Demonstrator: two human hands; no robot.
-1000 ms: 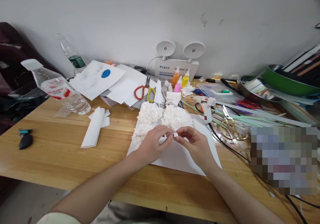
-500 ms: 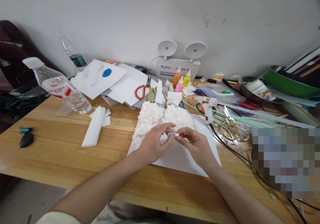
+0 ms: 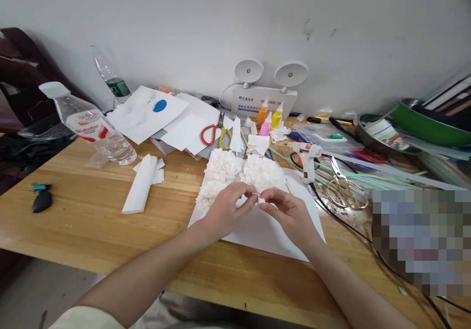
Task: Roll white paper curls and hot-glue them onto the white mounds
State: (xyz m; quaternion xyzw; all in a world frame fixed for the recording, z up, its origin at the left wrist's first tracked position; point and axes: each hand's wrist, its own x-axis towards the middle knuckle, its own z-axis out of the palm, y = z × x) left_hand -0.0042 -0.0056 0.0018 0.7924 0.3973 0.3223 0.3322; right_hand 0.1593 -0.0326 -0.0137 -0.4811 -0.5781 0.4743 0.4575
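Note:
Between the fingertips of both hands is a small white paper piece (image 3: 261,200). My left hand (image 3: 230,209) pinches its left side, thumb and index finger together. On its other side, my right hand (image 3: 289,214) grips it with thumb and fingers. Both are above a white sheet (image 3: 272,238) lying on the table. Crumpled white paper clusters stand on that sheet: one at the back left (image 3: 223,164), one at the back right (image 3: 263,171), and one at the left (image 3: 209,194), partly behind my left hand.
A folded white paper (image 3: 140,187) and a water bottle (image 3: 93,128) are on the left. Behind are red-handled scissors (image 3: 209,135) and paint bottles (image 3: 265,124). On the right are a glue gun (image 3: 307,160), its black cable and gold scissors (image 3: 344,189).
The fingers of my left hand have drawn closer together around the small paper piece. The whole view has shifted slightly.

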